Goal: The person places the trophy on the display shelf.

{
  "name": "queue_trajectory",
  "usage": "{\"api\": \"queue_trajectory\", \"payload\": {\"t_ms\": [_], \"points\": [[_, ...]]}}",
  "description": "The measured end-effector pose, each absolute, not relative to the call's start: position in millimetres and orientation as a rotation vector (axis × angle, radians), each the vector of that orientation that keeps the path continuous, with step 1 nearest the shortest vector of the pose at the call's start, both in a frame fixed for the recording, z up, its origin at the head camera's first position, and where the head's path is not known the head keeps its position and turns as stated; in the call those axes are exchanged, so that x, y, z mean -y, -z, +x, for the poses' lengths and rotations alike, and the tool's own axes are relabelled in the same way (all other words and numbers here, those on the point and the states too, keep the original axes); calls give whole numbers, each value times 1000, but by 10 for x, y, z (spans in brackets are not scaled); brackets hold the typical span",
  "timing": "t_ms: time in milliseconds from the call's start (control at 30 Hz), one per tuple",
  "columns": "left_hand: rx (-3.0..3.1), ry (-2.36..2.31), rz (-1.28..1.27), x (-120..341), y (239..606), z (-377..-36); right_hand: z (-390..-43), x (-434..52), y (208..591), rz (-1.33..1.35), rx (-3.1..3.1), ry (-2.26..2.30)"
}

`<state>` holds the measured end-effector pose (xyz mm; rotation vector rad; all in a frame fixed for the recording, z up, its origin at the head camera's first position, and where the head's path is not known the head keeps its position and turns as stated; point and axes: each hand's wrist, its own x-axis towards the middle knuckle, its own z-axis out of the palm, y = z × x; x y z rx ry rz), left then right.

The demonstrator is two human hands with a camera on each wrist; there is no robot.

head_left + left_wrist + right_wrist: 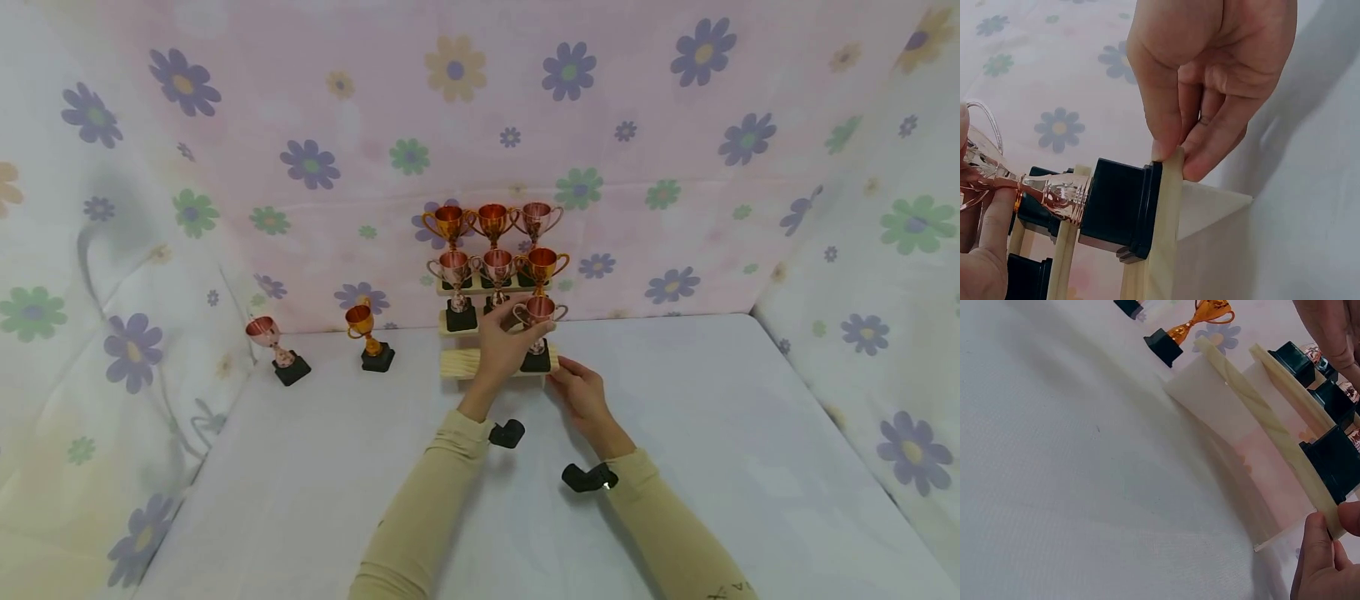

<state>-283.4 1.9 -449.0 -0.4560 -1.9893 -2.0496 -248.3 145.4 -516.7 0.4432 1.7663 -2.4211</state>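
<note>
Two hands work at a stepped wooden rack (480,364) that stands on my white table (712,433), against the flowered backdrop (600,125). From the head view I count three cups on the top step, three on the middle and one on the bottom, its long axis upright, bowl up, black base on the bottom step toward the rack's right end. My left hand (501,346) grips that trophy (538,315) by its stem. My right hand (581,392) pinches the right end of the bottom step between thumb and fingers.

Only the left wrist view shows that pinch closely: the fingertips (1194,150) curl over the slat's edge just beside the black base (1119,209), and the copper stem runs sideways in that picture. The right wrist view alone shows the rack's pale side panel (1229,444). Well apart to the left stand a gold cup (365,331) and a pink cup (272,346), both slightly tilted.
</note>
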Motion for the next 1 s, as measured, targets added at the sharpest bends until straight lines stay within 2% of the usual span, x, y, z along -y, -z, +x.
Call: {"api": "queue_trajectory", "payload": {"t_ms": [500,1000], "points": [[1903,2116,-395,-120,4513,-2819,-2456,-1445,5173,446,-1784,2424],[1926,2181,-501,-25,4573,-2863,-2449,-1425,5163,444,-1810,2419]]}}
